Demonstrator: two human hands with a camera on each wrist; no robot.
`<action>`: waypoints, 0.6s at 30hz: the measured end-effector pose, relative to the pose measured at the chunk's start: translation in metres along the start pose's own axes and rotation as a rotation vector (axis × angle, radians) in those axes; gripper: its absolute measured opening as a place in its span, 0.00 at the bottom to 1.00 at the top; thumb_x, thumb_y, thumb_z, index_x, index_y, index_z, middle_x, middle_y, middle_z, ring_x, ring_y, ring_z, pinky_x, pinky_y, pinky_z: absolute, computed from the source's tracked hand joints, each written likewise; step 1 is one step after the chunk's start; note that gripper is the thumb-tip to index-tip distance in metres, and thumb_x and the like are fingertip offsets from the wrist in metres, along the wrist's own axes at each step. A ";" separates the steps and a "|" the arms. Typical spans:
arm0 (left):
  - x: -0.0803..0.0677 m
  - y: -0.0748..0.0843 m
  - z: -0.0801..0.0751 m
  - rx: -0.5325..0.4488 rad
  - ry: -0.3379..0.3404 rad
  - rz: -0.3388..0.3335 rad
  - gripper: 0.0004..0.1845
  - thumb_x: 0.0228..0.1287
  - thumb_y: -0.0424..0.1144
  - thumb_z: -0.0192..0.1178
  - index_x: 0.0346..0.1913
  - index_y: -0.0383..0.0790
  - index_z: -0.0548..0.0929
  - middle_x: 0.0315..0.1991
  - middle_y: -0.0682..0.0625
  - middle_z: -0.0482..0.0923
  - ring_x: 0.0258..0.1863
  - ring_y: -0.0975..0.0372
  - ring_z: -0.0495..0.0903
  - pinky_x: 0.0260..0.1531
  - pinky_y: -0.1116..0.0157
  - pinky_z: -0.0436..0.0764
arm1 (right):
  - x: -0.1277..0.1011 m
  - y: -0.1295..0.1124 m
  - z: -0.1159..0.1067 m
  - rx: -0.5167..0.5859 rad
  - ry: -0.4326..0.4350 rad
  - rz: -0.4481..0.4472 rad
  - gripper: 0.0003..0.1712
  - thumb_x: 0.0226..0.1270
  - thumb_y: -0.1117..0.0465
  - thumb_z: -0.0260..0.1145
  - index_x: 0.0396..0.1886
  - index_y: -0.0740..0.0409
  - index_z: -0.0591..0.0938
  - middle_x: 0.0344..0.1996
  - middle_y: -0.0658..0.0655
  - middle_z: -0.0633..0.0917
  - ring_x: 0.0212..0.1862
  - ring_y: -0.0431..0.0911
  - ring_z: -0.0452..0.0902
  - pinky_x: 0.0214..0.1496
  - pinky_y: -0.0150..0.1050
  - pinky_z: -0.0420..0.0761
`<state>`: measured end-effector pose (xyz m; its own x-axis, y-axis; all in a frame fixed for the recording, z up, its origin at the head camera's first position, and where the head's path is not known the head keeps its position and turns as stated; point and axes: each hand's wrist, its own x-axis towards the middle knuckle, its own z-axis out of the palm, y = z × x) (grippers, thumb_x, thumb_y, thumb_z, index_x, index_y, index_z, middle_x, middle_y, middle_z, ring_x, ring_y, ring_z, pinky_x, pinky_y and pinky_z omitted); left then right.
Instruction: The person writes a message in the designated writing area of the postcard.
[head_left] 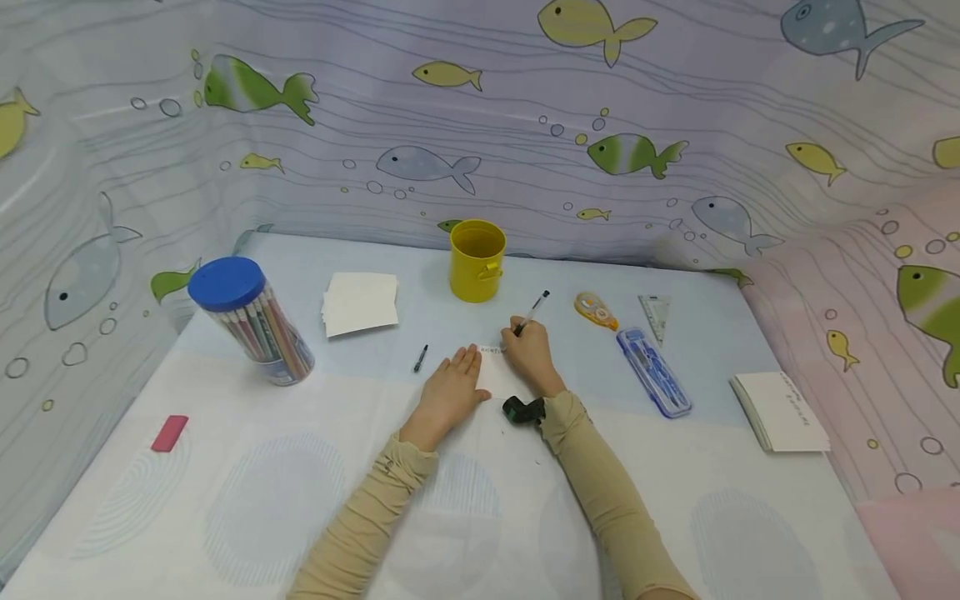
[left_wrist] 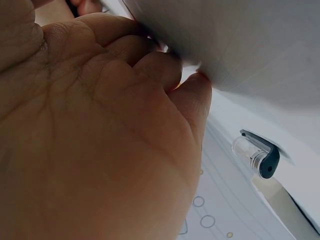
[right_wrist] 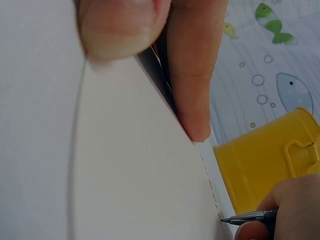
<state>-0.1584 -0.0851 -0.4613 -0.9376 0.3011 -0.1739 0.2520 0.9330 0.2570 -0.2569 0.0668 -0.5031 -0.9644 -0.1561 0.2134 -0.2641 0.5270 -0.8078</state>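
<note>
My right hand [head_left: 531, 354] grips a pen [head_left: 534, 312] with a clear barrel and a dark end. In the right wrist view the pen's tip [right_wrist: 225, 220] is right at a line of handwriting near the edge of a white card [right_wrist: 135, 160]. My left hand [head_left: 447, 394] lies palm down with its fingers straight, holding the card at its left side. The thumb [right_wrist: 120, 27] of that hand presses on the card in the right wrist view. Left of the left hand lies a dark pen cap [head_left: 422, 358] with a clip, seen close up in the left wrist view.
Behind the hands stands a yellow bucket [head_left: 476, 279]. To the left are blank cards [head_left: 362, 304], a blue-lidded jar of pencils [head_left: 258, 325] and a pink eraser [head_left: 169, 433]. Rightward lie correction tape [head_left: 595, 310], a set square [head_left: 656, 317], a blue case [head_left: 654, 373] and written cards [head_left: 783, 414].
</note>
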 end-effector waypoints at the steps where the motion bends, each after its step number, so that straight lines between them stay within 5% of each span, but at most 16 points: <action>1: 0.000 0.000 0.000 0.002 0.003 0.000 0.39 0.69 0.52 0.54 0.73 0.30 0.59 0.76 0.40 0.53 0.76 0.50 0.54 0.75 0.52 0.58 | 0.000 0.001 0.000 -0.006 0.001 -0.006 0.22 0.61 0.70 0.53 0.10 0.53 0.58 0.08 0.45 0.55 0.14 0.38 0.45 0.17 0.28 0.49; 18: -0.001 0.001 -0.001 -0.002 -0.005 -0.008 0.38 0.69 0.52 0.55 0.72 0.30 0.60 0.76 0.40 0.54 0.76 0.50 0.54 0.75 0.52 0.58 | -0.002 -0.001 -0.001 0.035 -0.017 0.011 0.23 0.60 0.70 0.55 0.10 0.53 0.57 0.08 0.45 0.53 0.15 0.39 0.44 0.18 0.29 0.49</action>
<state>-0.1571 -0.0849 -0.4598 -0.9383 0.2947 -0.1808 0.2440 0.9349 0.2577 -0.2548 0.0671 -0.5020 -0.9669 -0.1644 0.1952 -0.2522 0.4993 -0.8289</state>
